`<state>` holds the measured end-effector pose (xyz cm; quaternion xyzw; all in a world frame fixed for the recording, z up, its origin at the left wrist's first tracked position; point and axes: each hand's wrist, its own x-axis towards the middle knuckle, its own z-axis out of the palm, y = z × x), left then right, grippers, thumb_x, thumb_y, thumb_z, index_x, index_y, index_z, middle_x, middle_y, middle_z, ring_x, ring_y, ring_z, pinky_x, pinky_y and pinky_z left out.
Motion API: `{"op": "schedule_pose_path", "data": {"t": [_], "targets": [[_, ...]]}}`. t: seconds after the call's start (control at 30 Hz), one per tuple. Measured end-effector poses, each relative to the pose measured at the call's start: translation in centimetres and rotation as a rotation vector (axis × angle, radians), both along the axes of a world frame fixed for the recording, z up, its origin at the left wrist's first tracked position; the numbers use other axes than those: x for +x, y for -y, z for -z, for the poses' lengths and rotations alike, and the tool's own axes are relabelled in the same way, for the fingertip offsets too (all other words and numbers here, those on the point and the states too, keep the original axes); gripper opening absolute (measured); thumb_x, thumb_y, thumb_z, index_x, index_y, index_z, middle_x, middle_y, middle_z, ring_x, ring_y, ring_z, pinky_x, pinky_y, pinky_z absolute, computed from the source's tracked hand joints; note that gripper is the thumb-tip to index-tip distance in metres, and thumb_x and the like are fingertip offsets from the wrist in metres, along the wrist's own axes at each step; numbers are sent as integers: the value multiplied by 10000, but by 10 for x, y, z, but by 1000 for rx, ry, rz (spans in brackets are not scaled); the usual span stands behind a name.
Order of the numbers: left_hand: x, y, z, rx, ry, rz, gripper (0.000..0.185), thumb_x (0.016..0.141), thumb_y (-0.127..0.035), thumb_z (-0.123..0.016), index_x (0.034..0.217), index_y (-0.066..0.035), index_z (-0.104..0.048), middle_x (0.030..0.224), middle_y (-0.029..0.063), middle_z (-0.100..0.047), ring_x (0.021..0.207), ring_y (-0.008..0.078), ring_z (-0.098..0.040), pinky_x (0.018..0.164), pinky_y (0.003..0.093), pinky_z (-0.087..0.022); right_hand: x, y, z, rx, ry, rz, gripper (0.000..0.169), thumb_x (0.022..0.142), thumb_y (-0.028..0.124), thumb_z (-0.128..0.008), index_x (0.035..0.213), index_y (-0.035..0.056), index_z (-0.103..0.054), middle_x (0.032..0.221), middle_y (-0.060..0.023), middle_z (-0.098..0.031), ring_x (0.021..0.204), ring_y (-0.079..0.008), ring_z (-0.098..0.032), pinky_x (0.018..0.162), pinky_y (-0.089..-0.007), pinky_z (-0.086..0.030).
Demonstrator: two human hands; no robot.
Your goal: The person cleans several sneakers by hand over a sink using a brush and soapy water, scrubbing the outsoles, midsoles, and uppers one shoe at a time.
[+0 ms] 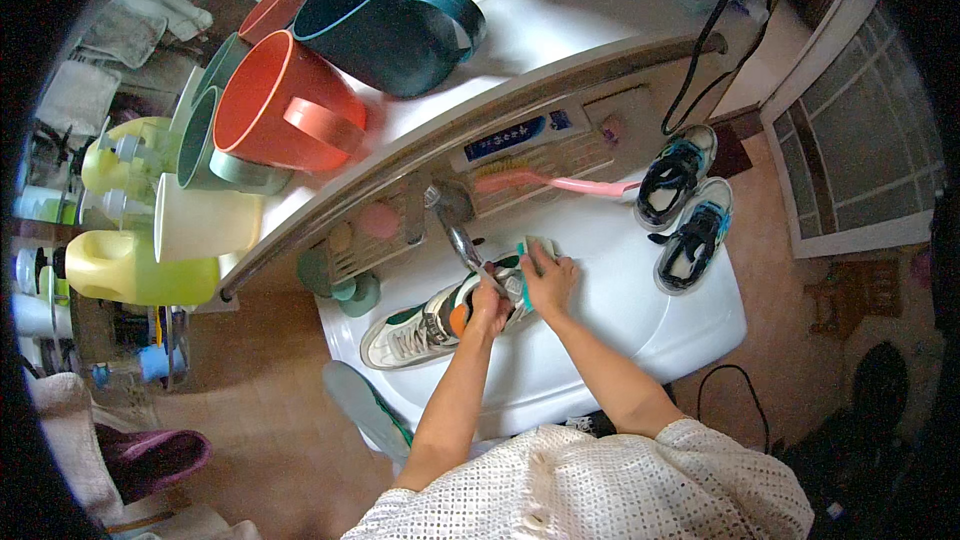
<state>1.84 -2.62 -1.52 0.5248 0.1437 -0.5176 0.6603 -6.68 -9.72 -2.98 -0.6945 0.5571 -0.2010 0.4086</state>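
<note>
My left hand [489, 307] grips part of a white sneaker over the basin, just below the metal faucet [459, 234]. My right hand [550, 281] holds a scrubbing brush [525, 277] with teal bristles against that shoe. Another white sneaker with dark and orange panels [411, 337] lies to the left in the white sink [600, 292], its rear end close to my left hand. How much of the gripped shoe lies behind my fingers cannot be told. On the sink's right rim rest two small black-and-white shoes [691, 240].
A pink long-handled brush [555, 181] and a toothpaste box [514, 139] lie behind the faucet. Several mugs, including an orange mug [262, 105] and a dark teal mug [375, 22], stand on the shelf above. A grey insole [360, 397] leans at the sink's front left.
</note>
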Motion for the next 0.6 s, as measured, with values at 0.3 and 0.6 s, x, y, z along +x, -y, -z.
{"op": "schedule_pose_path", "data": {"t": [0.3,0.6], "targets": [[-13,14,-18,179,156,44,386,869,-481,-464,951,-112,-541,589,-19,-455,428,104,-381,375,256,-314,0,7,-5,-16,-38,-23,425,742,465,-587,1105,245,-601,962,-170,-470,944,-339,-398,861,-441,-310],[2,-10,54,88,140,-30,279,887,-272,-480,1079,-73,-520,895,43,-561,716,148,-522,619,286,-462,-5,-41,-67,-305,-46,-231,402,756,380,-591,1105,182,-613,914,-170,-482,938,-343,-395,836,-428,-316]]}}
